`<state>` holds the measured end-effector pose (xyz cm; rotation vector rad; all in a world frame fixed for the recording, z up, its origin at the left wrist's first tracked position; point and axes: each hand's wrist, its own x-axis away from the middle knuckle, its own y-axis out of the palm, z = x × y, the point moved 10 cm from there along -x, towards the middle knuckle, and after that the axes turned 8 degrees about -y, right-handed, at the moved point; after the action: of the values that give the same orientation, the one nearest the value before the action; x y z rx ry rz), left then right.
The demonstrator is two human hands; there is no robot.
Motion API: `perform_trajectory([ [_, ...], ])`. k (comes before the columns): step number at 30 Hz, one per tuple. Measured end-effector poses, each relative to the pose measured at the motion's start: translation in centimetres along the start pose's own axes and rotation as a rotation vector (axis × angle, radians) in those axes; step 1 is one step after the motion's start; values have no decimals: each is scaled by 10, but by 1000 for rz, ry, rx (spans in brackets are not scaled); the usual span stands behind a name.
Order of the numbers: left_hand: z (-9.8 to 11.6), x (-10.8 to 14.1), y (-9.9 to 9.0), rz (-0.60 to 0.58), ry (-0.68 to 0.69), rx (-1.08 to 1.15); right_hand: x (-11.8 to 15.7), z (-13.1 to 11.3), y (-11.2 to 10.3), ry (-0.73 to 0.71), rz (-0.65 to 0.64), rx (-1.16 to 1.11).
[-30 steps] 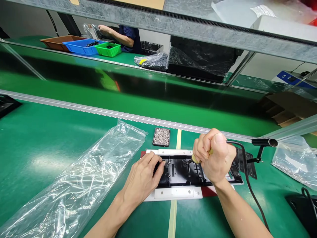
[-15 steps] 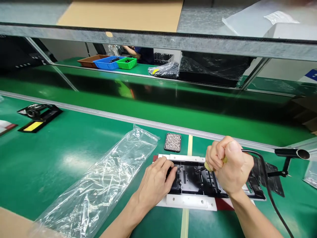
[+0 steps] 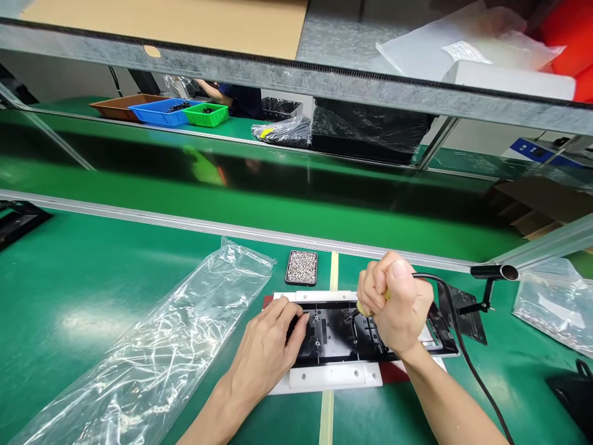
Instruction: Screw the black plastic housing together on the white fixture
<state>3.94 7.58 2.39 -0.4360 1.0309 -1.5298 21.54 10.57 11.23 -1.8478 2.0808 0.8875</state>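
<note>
A long black plastic panel lies in a white fixture on the green bench. My right hand is closed in a fist round the yellow handle of a corded soldering iron; its dark tip points down-left at the panel's middle. My left hand rests over the panel's left end, thumb and forefinger tips brought together. Whatever lies between them is hidden. Behind the panel sits a small black tray full of tiny metal pieces.
A clear plastic bag stretches across the bench at left. To the right stand a black tubular holder and a bag of small parts. A metal shelf runs overhead. Beyond it are coloured bins and another person's arm.
The view has swung to the right, so everything sits further left. Both hands keep nearly the same places on the panel. The soldering iron stays in my right fist.
</note>
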Motion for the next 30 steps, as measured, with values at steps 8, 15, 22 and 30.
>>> perform_trajectory([
  [8,-2,0,2,-11,-6,7,-1,-1,2,-2,-4,-4],
  [15,-2,0,2,-13,-8,10,-1,-3,1,-18,-3,16],
  [22,-2,0,2,-15,-4,10,-1,-2,1,-14,-3,18],
  [30,-2,1,2,-4,2,0,-2,-1,0,-6,4,13],
])
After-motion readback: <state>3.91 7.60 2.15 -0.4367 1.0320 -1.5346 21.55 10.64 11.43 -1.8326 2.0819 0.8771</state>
